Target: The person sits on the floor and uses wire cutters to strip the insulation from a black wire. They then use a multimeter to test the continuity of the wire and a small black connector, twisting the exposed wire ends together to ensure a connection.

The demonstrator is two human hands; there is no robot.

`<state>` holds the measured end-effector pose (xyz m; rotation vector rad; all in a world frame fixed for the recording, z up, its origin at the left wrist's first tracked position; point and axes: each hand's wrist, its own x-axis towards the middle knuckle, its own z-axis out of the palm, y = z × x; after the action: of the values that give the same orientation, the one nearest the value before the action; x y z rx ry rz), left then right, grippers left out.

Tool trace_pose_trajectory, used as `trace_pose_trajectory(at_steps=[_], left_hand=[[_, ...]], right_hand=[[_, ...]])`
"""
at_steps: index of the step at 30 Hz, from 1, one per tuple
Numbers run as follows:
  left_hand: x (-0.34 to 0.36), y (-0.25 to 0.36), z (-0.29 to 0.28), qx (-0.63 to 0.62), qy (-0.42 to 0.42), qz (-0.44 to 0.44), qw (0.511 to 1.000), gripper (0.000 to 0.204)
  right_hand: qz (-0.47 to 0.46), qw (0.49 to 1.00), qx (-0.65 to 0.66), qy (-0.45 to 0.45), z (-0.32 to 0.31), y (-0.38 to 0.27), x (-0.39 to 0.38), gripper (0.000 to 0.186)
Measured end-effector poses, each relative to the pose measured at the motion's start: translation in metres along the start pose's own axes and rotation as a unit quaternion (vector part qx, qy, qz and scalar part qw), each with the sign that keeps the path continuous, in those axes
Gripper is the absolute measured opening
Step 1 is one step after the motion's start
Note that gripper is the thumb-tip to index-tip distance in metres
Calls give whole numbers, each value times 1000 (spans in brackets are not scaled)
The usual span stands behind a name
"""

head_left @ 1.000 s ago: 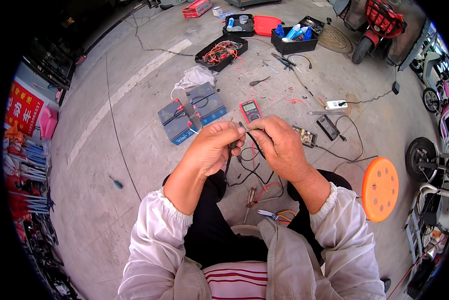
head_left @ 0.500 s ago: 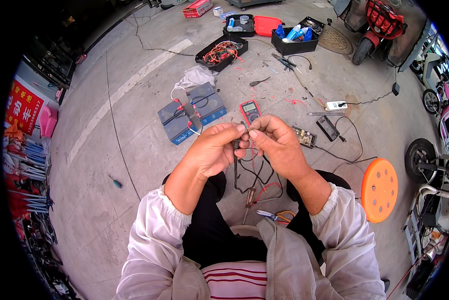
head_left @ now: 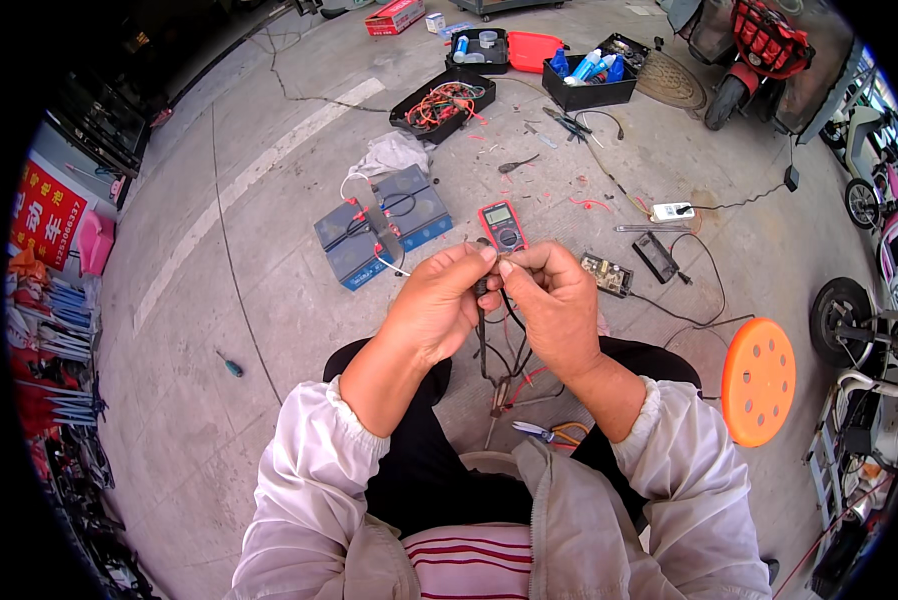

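My left hand (head_left: 443, 298) is closed around the end of a black cable (head_left: 482, 335), its thumb and forefinger pinched at the tip. Fingertips of my right hand (head_left: 552, 305) meet them there, pinching the same cable end; the fingers hide the exact contact. Lengths of cable hang below both hands, between my knees. Just beyond the fingertips a red multimeter (head_left: 501, 226) lies on the floor. An opened case with a circuit board (head_left: 607, 274) is to the right of my right hand. Two blue-grey batteries (head_left: 354, 258), joined by wires, stand to the left.
Scissors (head_left: 534, 431) and a screwdriver-like tool (head_left: 497, 398) lie between my feet. An orange stool (head_left: 759, 382) is at right, near a black adapter (head_left: 655, 257) and white power strip (head_left: 672, 212). Farther off are a wire-filled tray (head_left: 459, 126) and a bottle box (head_left: 591, 95). Parked vehicles line the right.
Both hands shift slightly, still pinching the cable end together. The hanging cable swings a little, and more of the multimeter shows above the fingers.
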<state>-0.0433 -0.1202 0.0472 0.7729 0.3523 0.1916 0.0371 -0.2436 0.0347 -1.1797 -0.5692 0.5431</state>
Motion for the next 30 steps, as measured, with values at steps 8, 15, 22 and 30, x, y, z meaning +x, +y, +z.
trace_pose_trajectory(at_steps=[8, 15, 22, 30], left_hand=[[1, -1, -3, 0, 14, 12, 1000, 13], [-5, 11, -9, -7, 18, -31, 999, 12], [-6, 12, -8, -10, 21, -49, 999, 11], [-10, 8, -1, 218, 52, 62, 973, 9]], right_hand=[[-157, 958, -238, 32, 1, 1, 0, 6], [-373, 804, -462, 36, -7, -7, 13, 23], [-453, 737, -501, 3, -9, -10, 17, 24], [-138, 952, -274, 20, -1, 1, 4, 9]])
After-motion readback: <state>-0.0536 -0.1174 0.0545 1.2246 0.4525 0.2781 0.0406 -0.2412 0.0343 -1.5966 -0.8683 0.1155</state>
